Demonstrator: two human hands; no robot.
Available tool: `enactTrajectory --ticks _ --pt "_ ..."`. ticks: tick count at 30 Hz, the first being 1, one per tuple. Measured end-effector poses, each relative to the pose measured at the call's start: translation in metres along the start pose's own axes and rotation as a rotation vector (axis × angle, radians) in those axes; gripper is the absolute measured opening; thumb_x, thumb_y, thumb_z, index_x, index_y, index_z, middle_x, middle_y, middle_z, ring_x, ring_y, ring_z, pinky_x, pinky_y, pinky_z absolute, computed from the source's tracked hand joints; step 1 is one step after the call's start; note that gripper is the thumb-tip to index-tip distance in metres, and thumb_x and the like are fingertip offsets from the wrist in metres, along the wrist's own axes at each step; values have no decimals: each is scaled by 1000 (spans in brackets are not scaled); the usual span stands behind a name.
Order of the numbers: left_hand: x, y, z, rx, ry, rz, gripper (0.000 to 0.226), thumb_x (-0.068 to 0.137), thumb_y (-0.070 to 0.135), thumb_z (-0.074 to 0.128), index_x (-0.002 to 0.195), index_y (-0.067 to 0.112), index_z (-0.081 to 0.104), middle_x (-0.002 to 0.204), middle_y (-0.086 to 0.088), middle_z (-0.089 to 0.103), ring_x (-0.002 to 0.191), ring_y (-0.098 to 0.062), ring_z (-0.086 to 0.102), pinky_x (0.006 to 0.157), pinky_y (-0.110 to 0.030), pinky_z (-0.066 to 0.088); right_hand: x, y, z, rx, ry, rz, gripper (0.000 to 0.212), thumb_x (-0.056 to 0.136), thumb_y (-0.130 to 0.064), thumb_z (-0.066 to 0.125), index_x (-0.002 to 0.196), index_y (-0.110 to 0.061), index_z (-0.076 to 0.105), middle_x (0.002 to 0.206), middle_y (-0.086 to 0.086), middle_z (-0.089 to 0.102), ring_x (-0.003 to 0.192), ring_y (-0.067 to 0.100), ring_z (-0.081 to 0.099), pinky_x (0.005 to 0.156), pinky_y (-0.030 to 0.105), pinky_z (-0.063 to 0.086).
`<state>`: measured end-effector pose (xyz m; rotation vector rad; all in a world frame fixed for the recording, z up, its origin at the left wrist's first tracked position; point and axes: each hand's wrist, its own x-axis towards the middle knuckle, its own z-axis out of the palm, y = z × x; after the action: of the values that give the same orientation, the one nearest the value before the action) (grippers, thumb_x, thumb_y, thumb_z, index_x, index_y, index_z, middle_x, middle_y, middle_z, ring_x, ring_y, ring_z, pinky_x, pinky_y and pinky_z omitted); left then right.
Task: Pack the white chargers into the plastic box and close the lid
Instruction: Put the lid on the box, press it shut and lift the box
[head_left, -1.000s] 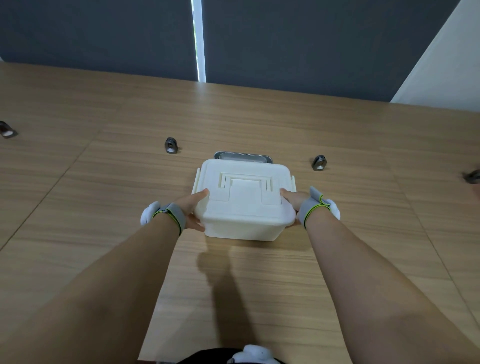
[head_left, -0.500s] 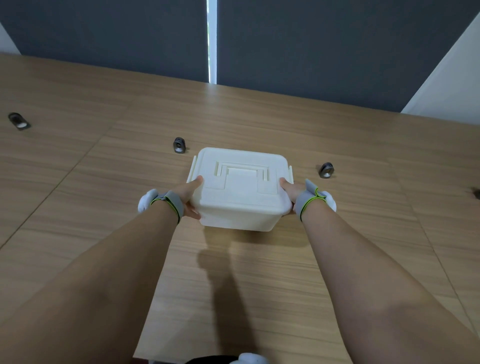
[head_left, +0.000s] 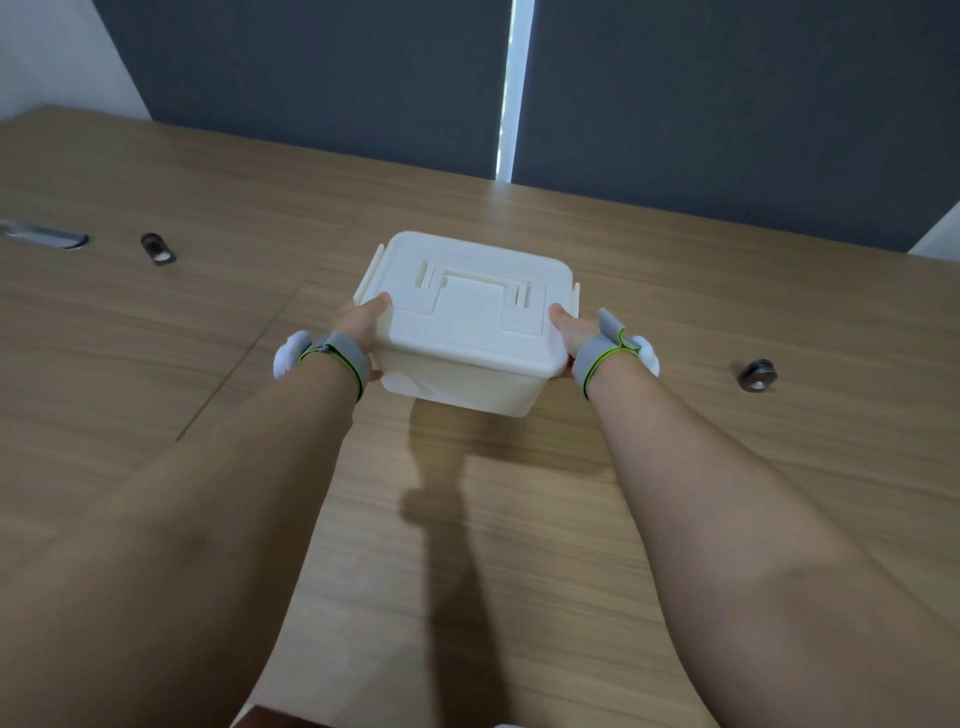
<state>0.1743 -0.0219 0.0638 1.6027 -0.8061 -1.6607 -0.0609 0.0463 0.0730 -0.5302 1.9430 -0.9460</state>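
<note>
Box (head_left: 470, 332), lid (head_left: 467, 299) on, held between left hand (head_left: 358, 332) and right hand (head_left: 574, 332), each clasping one end with thumb on the lid's rim. No chargers visible; packing appears finished. Next: set it on the table (head_left: 208, 322) beneath the grip and check the side latches.

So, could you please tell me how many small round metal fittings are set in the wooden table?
2: one small round metal fitting far left, another right of the white plastic box. The box may hide others.
</note>
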Motion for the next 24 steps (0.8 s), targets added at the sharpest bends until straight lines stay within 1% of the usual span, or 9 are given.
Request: enactTrajectory --ticks 4,7,9,12,14,16,19,22,24 --pt "20 11 -33 -95 19 87 66 81 46 64 139 25 41 138 -1 50 120 -26 50 99 -44 44 2 -26 43 17 -11 -30 66 92 -50 46 141 -7 39 146 13 44 128 35 48 108 49 39" --pt "38 16 -54 -193 54 142 66 80 40 67 138 23 41 139 -1 49 124 -24 49 106 -45 42 6 -44 76 48 -26 -48 60 94 -45 45 138 -5 42 139 16 51 122 36 53 104 52 42" --pt "53 22 -65 -230 66 150 59 81 38 67 134 26 46 137 0 50 121 -24 49 103 -44 44 11 -55 98 63 -28 -43 59 95 -44 45 138 -4 42 138 16 51 121 36 54 103 52 43" --pt "73 30 -79 -196 86 155 55 81 40 65 131 28 48 135 -2 49 116 -26 50 95 -42 49 20 -66 121 59 -23 -23 59 93 -46 47 137 -7 44 136 13 54 118 34 56 101 49 45" --pt "92 37 -84 -205 97 140 54 84 36 63 134 25 47 136 -3 49 119 -27 50 96 -44 50 30 -74 133 52 -21 -14 59 93 -46 47 138 -8 43 138 12 53 119 34 56 102 49 46" --pt "110 46 -86 -236 106 127 51 87 30 61 135 22 46 136 -6 51 121 -29 50 97 -44 49 42 -82 143 26 -38 -9 59 94 -44 46 139 -7 42 141 12 50 124 34 52 106 47 42" --pt "137 58 -85 -229 118 111 51 89 26 58 137 20 43 139 -7 48 124 -29 48 98 -44 48 66 -93 158 13 -58 -17 56 95 -42 45 140 -8 42 143 12 49 130 32 48 110 45 37" --pt "164 66 -83 -234 121 95 51 89 26 56 138 22 42 139 -6 47 124 -28 47 99 -42 48 87 -103 171 57 -62 8 54 97 -37 45 139 -3 41 138 14 53 125 32 52 108 46 40" --pt "176 66 -81 -239 122 91 49 89 28 56 136 23 45 137 -5 49 122 -26 48 98 -40 49 97 -108 175 83 -60 35 52 97 -37 46 138 -5 43 129 12 58 116 31 57 103 45 45"
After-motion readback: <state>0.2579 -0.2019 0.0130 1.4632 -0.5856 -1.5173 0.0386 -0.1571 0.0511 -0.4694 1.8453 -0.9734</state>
